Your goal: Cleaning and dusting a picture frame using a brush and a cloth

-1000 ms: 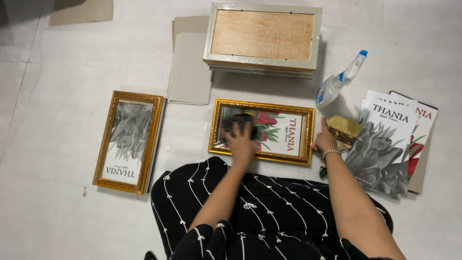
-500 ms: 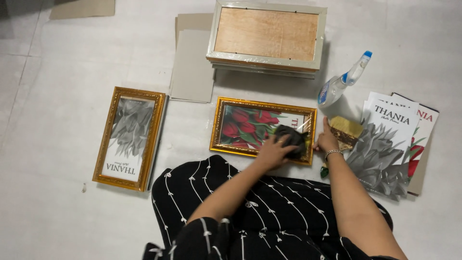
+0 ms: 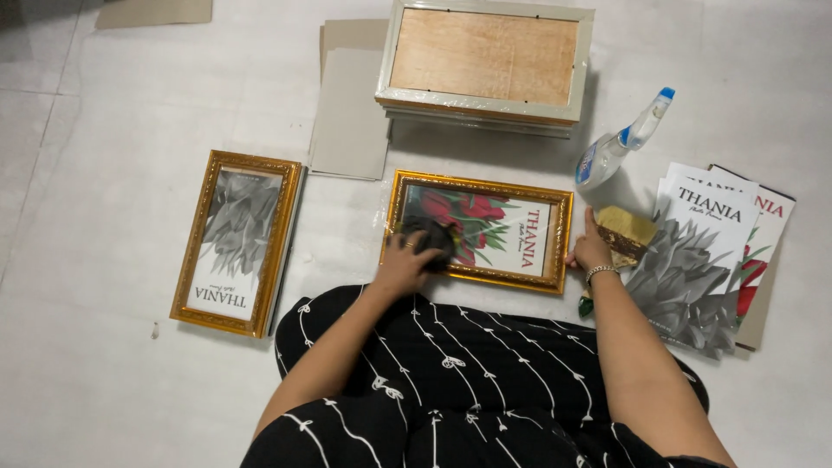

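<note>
Bright, even light; soft shadows

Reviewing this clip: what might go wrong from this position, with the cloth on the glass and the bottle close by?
1. The left hand presses a dark cloth on the gold frame near its left end, while the right hand steadies only the right edge; hard rubbing might make the frame skid on the smooth floor.
2. The spray bottle leans close to the right forearm; a swing of that arm might tip it onto the stacked prints.
</note>
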